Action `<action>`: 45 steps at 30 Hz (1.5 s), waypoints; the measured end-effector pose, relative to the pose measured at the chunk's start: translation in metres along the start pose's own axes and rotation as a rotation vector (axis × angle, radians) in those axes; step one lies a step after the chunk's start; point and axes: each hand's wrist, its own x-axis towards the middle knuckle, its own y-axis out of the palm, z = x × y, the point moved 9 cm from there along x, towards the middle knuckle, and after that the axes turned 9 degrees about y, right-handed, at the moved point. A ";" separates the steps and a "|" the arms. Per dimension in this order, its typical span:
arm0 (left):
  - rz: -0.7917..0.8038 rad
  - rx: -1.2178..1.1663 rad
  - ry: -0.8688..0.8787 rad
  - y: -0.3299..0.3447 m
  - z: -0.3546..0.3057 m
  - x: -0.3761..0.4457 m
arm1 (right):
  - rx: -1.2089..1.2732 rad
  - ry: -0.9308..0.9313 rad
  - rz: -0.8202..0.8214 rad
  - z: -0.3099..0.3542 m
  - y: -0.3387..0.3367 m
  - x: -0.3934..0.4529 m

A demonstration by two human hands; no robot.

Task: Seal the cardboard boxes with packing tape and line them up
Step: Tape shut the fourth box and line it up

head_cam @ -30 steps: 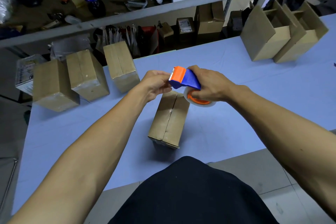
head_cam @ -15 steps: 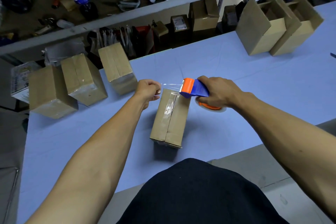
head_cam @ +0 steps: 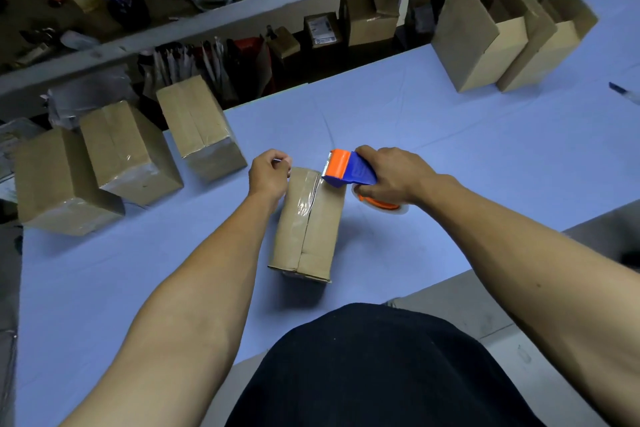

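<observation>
A small cardboard box lies on the blue table in front of me, its top seam facing up. My right hand grips a blue and orange tape dispenser just above the box's far end. A strip of clear tape runs from the dispenser to my left hand, which pinches its free end at the box's far left corner. Three taped boxes stand in a row at the far left.
Two open-topped cardboard boxes stand at the far right of the table. A metal shelf with a bottle, bags and small cartons runs along the table's far edge. The table's near edge lies just past my dark shirt.
My hands have moved apart and a strip of tape has been pulled out of the dispenser. Both hands came down towards the box's far end.
</observation>
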 end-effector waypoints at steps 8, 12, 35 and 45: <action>-0.013 0.145 -0.018 0.009 0.015 -0.003 | 0.077 0.024 0.011 -0.003 0.012 -0.004; 0.039 0.142 -0.250 0.005 0.035 0.000 | 0.062 0.011 0.006 -0.003 0.012 -0.003; 0.420 0.928 0.512 0.060 -0.016 -0.093 | 0.063 -0.044 -0.015 -0.018 0.021 -0.010; 0.401 0.982 0.491 0.062 -0.014 -0.090 | 0.009 -0.008 -0.025 -0.073 0.034 -0.032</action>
